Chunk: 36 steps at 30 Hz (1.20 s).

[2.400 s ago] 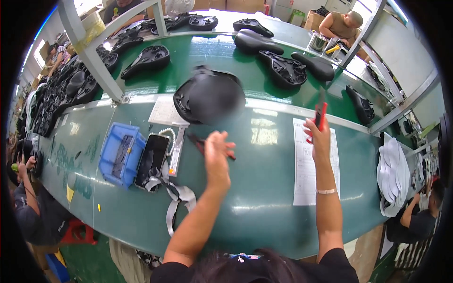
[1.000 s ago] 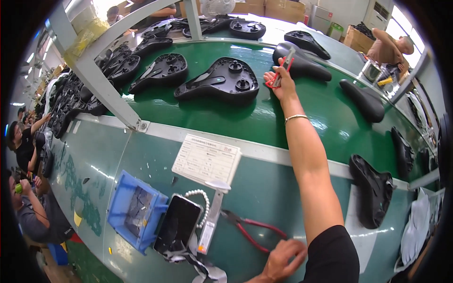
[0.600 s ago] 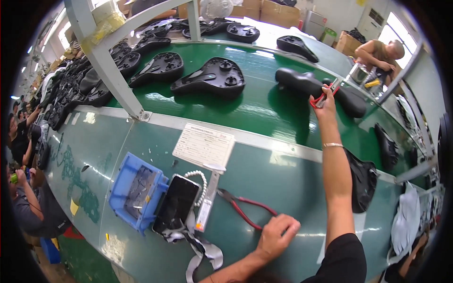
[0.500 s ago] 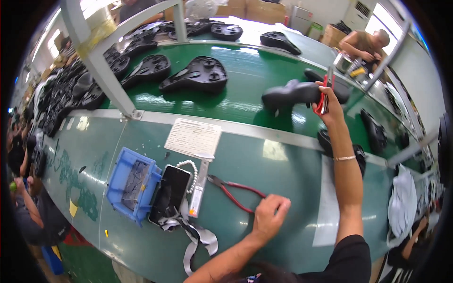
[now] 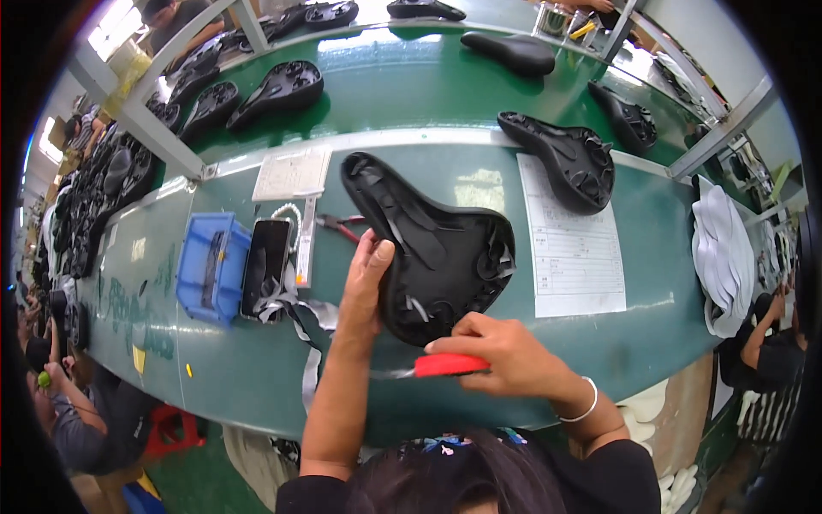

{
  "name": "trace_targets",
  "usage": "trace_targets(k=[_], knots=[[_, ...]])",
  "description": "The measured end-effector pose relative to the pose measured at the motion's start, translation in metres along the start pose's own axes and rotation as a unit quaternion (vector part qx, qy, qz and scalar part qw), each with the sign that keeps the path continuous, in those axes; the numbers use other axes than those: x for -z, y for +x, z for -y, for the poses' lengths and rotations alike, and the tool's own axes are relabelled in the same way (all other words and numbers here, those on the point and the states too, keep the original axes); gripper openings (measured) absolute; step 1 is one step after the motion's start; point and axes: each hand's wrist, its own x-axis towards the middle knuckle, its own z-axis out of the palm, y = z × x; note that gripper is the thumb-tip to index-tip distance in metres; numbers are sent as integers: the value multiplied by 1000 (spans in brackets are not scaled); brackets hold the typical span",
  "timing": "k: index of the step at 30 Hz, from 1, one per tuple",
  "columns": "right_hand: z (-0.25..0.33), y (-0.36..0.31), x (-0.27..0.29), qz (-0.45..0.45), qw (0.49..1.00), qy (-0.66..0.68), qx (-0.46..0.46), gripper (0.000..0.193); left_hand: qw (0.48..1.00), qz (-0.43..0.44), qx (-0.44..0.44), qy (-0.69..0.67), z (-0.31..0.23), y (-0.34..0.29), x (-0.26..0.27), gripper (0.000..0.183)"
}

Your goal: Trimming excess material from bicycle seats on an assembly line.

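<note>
Gripping an upturned bike seat (image 5: 445,265) over the desk (image 5: 659,257) is the left hand (image 5: 368,278); the right hand (image 5: 505,353) clasps a red-handled tool (image 5: 449,366) beside the seat's rim.

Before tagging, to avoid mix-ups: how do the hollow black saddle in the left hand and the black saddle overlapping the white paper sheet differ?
The held saddle is in the left hand; the other saddle lies partly over the sheet. The held saddle's underside faces the camera more fully than the other's. Both noses point upper left.
</note>
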Motion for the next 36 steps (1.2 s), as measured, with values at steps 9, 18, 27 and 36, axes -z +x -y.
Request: trace_targets(k=[9, 18, 27, 36], knots=[[-44, -51, -3, -242, 965, -65, -72, 59, 967, -125, 147, 165, -54, -49, 27, 52], [-41, -39, 6, -43, 962, -267, -33, 65, 942, -102, 160, 276, -71, -36, 4, 44], [6, -79, -50, -150, 968, -55, -193, 62, 943, -220, 39, 248, -47, -89, 0, 39], [-17, 27, -30, -283, 947, -148, -20, 48, 923, -242, -101, 282, -26, -131, -14, 52]])
